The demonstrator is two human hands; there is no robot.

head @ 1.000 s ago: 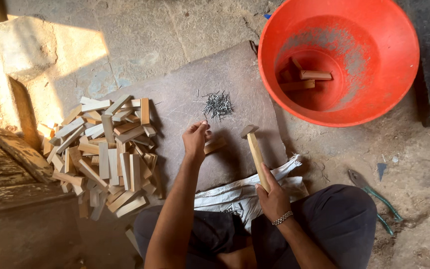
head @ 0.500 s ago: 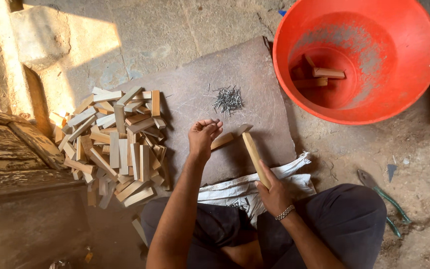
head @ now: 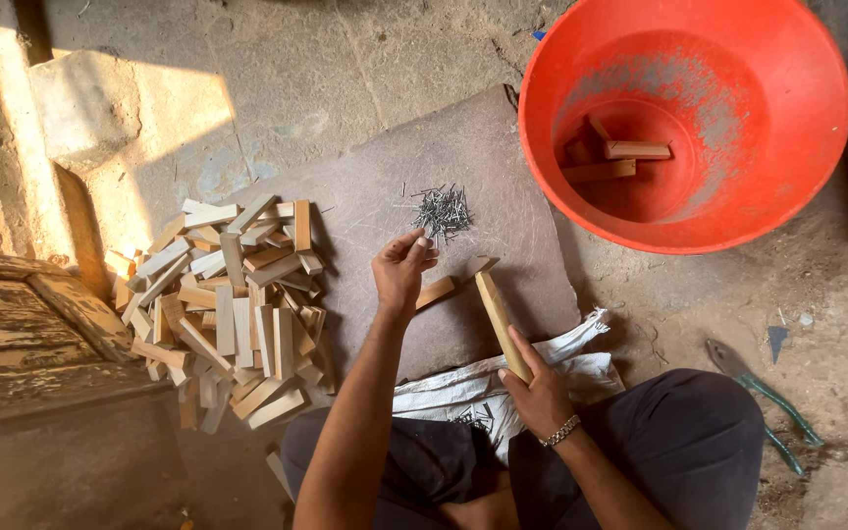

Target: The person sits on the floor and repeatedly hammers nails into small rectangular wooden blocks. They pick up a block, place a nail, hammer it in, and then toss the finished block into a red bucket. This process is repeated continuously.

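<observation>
On the stone slab (head: 503, 196), left hand (head: 401, 272) pinches closed beside the wooden block (head: 436, 291), nail pile (head: 442, 209) just beyond; right hand (head: 540, 396) grips the hammer handle (head: 499, 319), long axis angled toward the block

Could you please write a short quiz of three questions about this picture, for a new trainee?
1. True or false: the right hand holds a hammer's wooden handle.
2. Where do the loose nails lie? A) in the red basin B) on the flat board C) on the white sack
3. Fill in: the pile of small wood blocks lies on the person's ___ side.

Key
1. True.
2. B, just beyond the left hand, which rests over a small wood piece. The basin holds only a few wood pieces.
3. Left.
</observation>
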